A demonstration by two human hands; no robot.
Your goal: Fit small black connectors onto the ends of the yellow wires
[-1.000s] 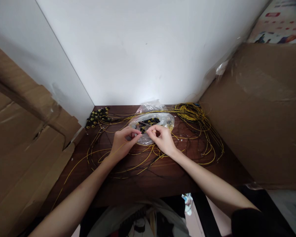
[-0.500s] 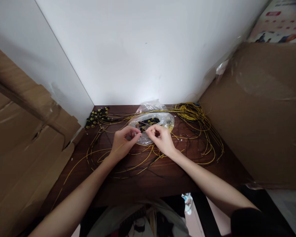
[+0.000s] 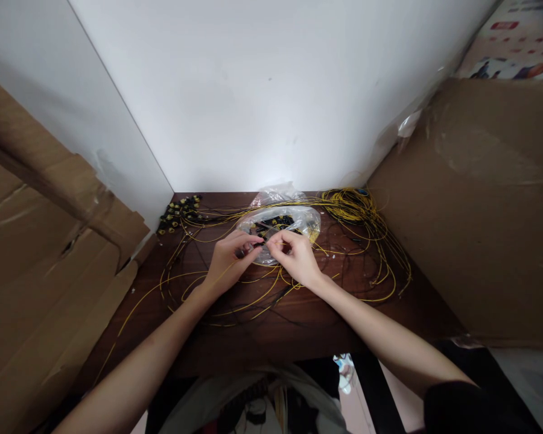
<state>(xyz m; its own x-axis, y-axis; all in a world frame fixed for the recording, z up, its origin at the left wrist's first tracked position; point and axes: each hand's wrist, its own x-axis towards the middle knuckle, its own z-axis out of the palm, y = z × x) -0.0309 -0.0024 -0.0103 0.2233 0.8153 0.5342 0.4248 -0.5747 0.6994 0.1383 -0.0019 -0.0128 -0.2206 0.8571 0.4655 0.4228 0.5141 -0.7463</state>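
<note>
- The table [image 3: 389, 325] sits between a cardboard sheet [image 3: 49, 271] on the left and a cardboard box [image 3: 470, 223] on the right, the wall [image 3: 271, 90] behind.
- On its middle rear lies a plastic bag [image 3: 275, 195], connectors [image 3: 280, 222] inside.
- The left hand [image 3: 228, 259] and right hand [image 3: 296, 256] are side by side over the bag's front, a wire [image 3: 217, 279] in them.
- Rear left: a connector pile [image 3: 176, 214].
- Rear right: a wire coil [image 3: 344, 202], strands running leftward across the bag.
- Before the bag: loose wires [image 3: 228, 314].
</note>
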